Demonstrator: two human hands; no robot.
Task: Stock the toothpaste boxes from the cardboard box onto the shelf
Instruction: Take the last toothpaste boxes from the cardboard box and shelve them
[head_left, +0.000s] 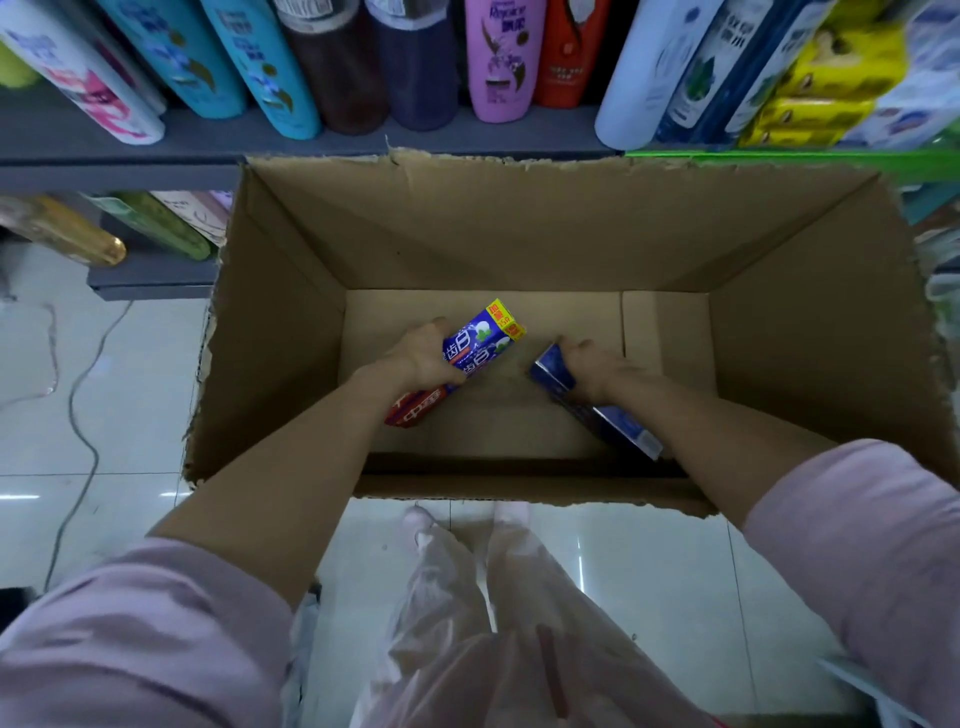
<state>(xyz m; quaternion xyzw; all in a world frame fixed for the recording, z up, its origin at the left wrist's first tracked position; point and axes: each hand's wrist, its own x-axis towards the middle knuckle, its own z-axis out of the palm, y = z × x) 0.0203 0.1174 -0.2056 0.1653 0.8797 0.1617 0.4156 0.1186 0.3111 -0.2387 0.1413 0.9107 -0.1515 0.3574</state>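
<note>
Pink sleeves (156, 623) at bottom edge, both pushed up, bare forearms reaching forward and down into the cardboard box (519, 234). Light trousers (467, 597) visible between the arms, over white glossy floor tiles (649, 571). Cardboard box is open-topped with ragged torn edges, sitting on the floor right against the shelf unit (130, 150). Left hand (421, 356) is down near the box floor, fingers curled round blue toothpaste boxes (485, 340) with a yellow corner tag; they look like two stacked, tilted, far end pointing up-right. A red toothpaste box (415, 408) sticks out below the same hand near the wrist; can't tell if it is gripped or just lying under it. Right hand (597, 364) wraps over a dark blue toothpaste box (597, 415) that runs diagonally from the hand back toward the near right wall of the carton, thumb side on the box's far end. The two hands are apart, bare cardboard floor between them. Shelf above the carton carries shampoo bottles (498, 62) in teal, brown, purple, red and white, plus yellow packs (831, 78) at right. Grey cable (83, 415) snakes across the floor at left.
</note>
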